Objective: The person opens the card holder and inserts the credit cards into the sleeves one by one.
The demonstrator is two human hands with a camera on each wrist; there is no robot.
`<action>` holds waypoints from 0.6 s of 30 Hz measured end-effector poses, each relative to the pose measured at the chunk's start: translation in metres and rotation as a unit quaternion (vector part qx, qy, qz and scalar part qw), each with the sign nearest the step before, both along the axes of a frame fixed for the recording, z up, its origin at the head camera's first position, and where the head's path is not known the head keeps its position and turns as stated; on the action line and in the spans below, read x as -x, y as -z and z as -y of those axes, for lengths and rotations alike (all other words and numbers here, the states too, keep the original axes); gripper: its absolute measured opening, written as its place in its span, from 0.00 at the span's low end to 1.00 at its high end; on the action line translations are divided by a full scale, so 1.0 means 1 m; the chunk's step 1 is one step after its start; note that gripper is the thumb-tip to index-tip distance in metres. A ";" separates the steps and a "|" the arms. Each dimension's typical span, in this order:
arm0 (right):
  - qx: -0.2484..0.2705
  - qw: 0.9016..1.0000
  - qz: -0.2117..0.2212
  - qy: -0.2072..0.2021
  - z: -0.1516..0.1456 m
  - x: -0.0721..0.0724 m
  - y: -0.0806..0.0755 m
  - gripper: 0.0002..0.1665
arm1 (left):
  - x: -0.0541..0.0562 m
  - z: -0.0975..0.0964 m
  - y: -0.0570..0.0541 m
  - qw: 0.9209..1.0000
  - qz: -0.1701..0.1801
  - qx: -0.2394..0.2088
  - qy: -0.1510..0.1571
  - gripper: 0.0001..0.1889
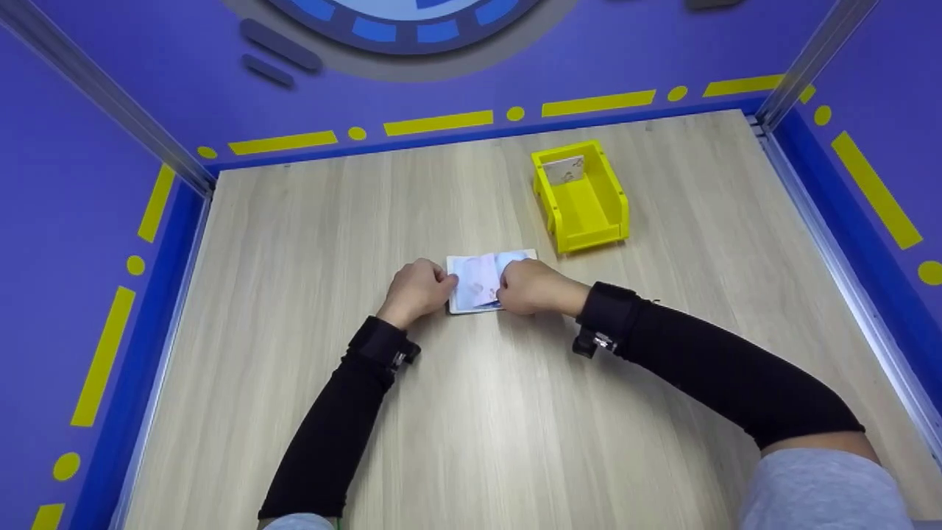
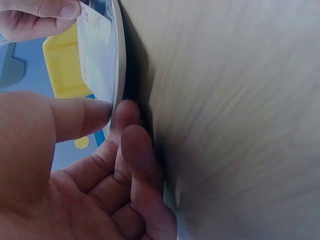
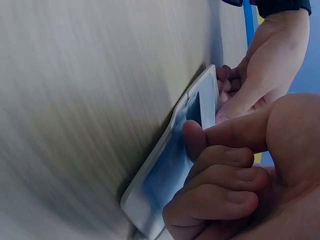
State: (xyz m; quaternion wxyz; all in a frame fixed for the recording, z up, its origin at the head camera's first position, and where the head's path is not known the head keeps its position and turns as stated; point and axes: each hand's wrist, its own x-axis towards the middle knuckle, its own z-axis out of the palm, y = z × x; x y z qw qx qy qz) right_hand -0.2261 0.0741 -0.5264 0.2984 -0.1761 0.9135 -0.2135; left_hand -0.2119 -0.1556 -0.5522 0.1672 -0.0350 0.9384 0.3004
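A small booklet (image 1: 460, 300) with pale blue pages and a thick light border lies open on the wooden table. My left hand (image 1: 418, 289) pinches its left edge, thumb on top and fingers beneath, as the left wrist view shows. Over the middle stands a pinkish-white sheet (image 1: 482, 278) with small printed marks. My right hand (image 1: 533, 285) pinches this sheet near its right edge, above the right-hand page. Whether the sheet is loose or a bound page, I cannot tell. In the right wrist view the open booklet (image 3: 157, 175) bends along its middle.
A yellow open-front bin (image 1: 589, 237) stands behind and right of the booklet. Inside, a pale printed card (image 1: 564, 171) leans at its back wall. Blue panels (image 1: 441, 96) with yellow marks enclose the wooden table (image 1: 309, 235) at the back and sides.
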 end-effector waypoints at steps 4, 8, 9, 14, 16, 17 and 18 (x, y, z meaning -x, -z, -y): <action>-0.003 1.000 0.014 0.005 0.003 0.000 0.000 0.16 | 0.000 0.000 -0.001 1.000 -0.002 -0.001 0.003 0.26; -0.006 1.000 0.027 0.006 0.006 0.001 0.001 0.15 | 0.000 0.000 -0.001 1.000 -0.005 -0.001 0.003 0.26; -0.005 1.000 0.029 0.005 0.006 0.001 0.001 0.15 | 0.000 0.000 -0.001 1.000 -0.006 -0.003 0.004 0.26; -0.007 0.999 0.036 -0.004 0.009 0.001 0.000 0.16 | -0.001 0.000 -0.001 1.000 -0.008 -0.006 0.005 0.27; -0.009 0.999 0.035 -0.010 0.010 0.001 0.000 0.15 | -0.001 0.000 -0.001 1.000 -0.007 -0.005 0.004 0.27; -0.010 0.999 0.034 -0.013 0.011 0.001 0.000 0.14 | -0.001 0.000 -0.001 1.000 -0.007 -0.005 0.003 0.27; -0.012 0.999 0.032 -0.017 0.012 0.001 0.000 0.14 | -0.001 0.000 -0.001 1.000 -0.006 -0.006 0.003 0.27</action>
